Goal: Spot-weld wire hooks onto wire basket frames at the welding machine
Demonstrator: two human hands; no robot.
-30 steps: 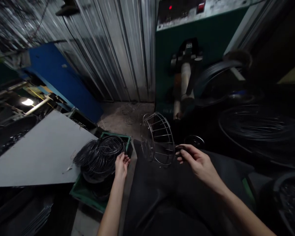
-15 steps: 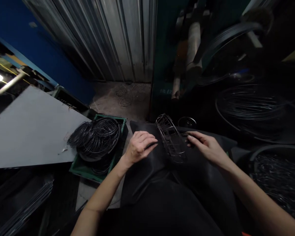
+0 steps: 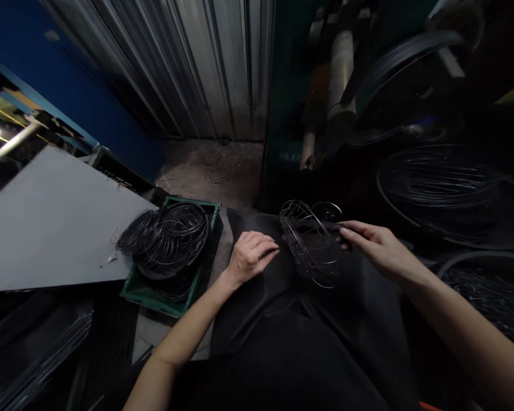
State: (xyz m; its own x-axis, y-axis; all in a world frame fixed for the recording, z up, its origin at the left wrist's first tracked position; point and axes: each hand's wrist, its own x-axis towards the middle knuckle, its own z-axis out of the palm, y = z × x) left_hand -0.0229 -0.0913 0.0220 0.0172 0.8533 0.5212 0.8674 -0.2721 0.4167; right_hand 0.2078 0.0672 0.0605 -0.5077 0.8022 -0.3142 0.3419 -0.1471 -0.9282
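A thin metal wire basket-like frame (image 3: pixel 297 251) with curved ribs stands tilted over my dark apron, between my two hands. My right hand (image 3: pixel 370 245) is closed in a pinch at the frame's right side, where a thin dark piece runs from the fingertips to the wires. To the left of the frame, my left hand (image 3: pixel 252 257) is held with thumb and fingertips drawn together, apart from the wires. Whatever lies between those left fingers, if anything, is too dark to make out. Behind the frame shows a round wire ring (image 3: pixel 326 212).
At left a green crate (image 3: pixel 173 308) holds a pile of dark wire rings (image 3: pixel 171 240), beside a grey panel (image 3: pixel 64 222). A round tub (image 3: pixel 449 262) of small metal pieces stands at right, below a large wire coil (image 3: pixel 437 182). Machinery (image 3: pixel 342 74) rises ahead.
My right hand has moved right and slightly up, and the wire frame has shifted right and turned with it. My left hand has moved slightly right, its fingertips closer together.
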